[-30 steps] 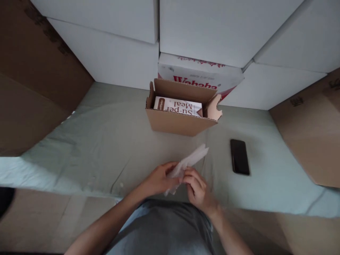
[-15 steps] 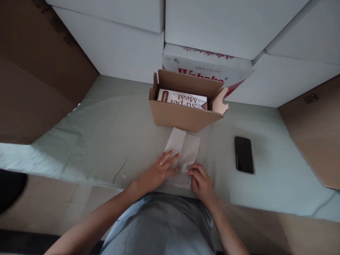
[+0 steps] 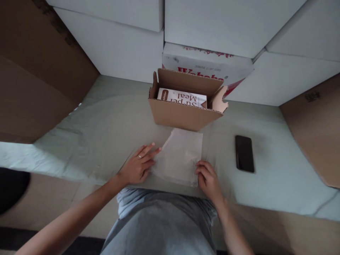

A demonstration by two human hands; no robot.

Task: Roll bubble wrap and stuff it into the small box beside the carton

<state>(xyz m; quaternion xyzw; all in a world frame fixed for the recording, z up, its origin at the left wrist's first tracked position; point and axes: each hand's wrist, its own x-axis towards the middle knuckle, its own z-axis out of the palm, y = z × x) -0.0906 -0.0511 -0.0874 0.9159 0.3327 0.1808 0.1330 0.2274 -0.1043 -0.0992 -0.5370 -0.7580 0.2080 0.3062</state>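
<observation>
A thin, translucent white sheet [image 3: 180,156] lies spread on the cloth-covered surface right in front of me, somewhat wrinkled, with a slanted upper left edge. At its left side is my left hand [image 3: 138,165], ring on one finger, the fingers stretched out and apart, with fingertips touching or just beside the sheet's edge. My right hand [image 3: 209,179] is at the lower right edge, its fingers curled and pinching the sheet's border. Just beyond the sheet stands an open brown cardboard box [image 3: 183,115], holding a white carton [image 3: 183,98] printed "Su-per Meal".
A black phone [image 3: 244,153] lies to the right on the pale green cloth [image 3: 119,106]. Stacked white boxes [image 3: 127,46] form a wall behind, one with red print [image 3: 207,65]. Large brown boxes stand at left [image 3: 34,81] and right [image 3: 316,131].
The sheet, folded over earlier, is now opened out wider. My left hand has moved left off its middle to the left edge; my right hand has shifted slightly right.
</observation>
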